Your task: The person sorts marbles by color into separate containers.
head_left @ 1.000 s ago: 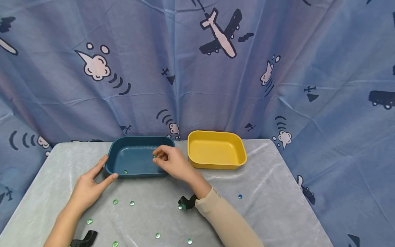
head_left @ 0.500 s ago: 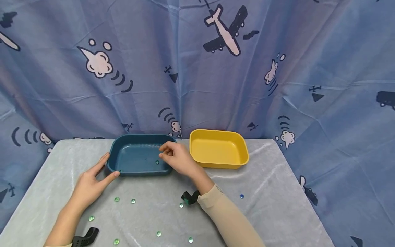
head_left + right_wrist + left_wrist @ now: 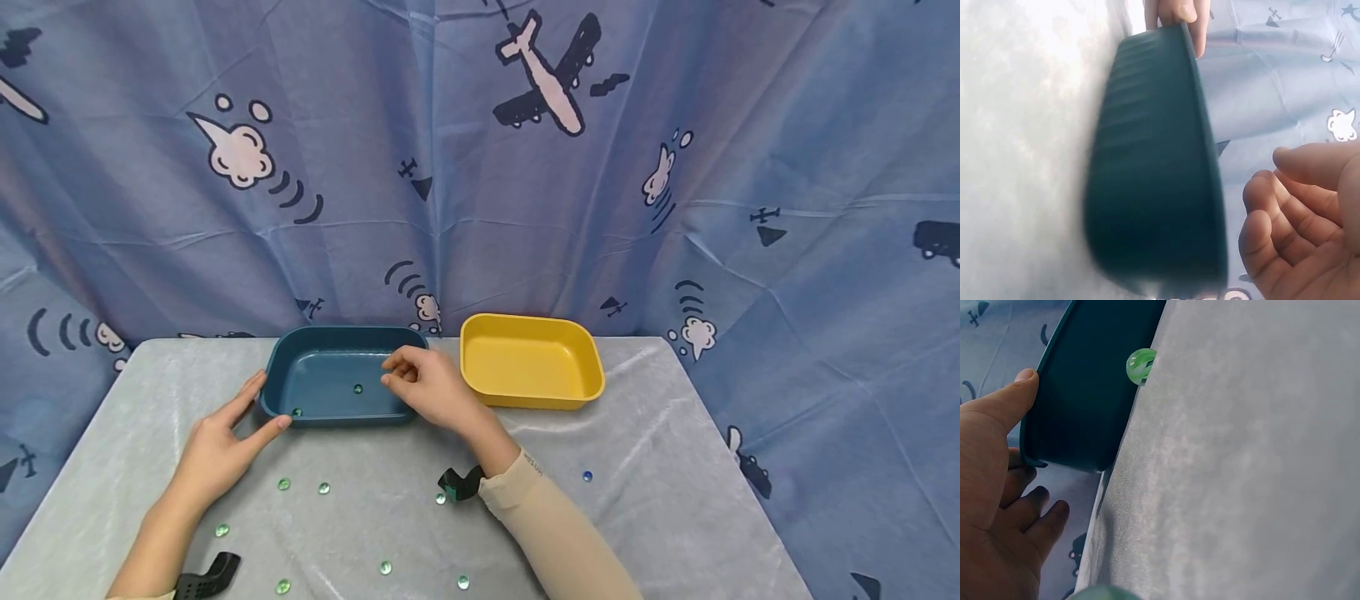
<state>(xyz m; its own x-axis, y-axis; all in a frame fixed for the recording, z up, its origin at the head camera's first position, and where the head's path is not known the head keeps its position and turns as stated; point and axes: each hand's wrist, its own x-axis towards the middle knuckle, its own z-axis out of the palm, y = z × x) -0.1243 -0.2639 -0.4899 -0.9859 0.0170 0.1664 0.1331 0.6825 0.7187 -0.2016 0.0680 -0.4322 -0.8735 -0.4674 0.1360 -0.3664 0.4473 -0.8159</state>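
Note:
Thumb and fingers of my left hand (image 3: 213, 458) hold the left end of the dark teal box (image 3: 322, 421); in the left wrist view the thumb (image 3: 1019, 394) lies on the rim. My right hand (image 3: 435, 387) hovers over the right end of that box, fingers loosely bent, and the right wrist view shows a gap between thumb (image 3: 1310, 164) and fingers with nothing held. Inside the box lie two green marbles, one near the middle (image 3: 357, 388) and another (image 3: 297, 412) at the front left, near the left thumb.
A yellow box (image 3: 532, 404) stands to the right of the teal one. Several green marbles, including one at the left (image 3: 222, 530) and one in front (image 3: 386, 567), are scattered on the grey cloth (image 3: 675, 517). A blue marble (image 3: 587, 476) lies on the right. A patterned curtain hangs behind.
The green marble that was at my right fingertips has been let go and has moved left inside the box. My right hand has shifted slightly right overall; my left hand keeps its hold.

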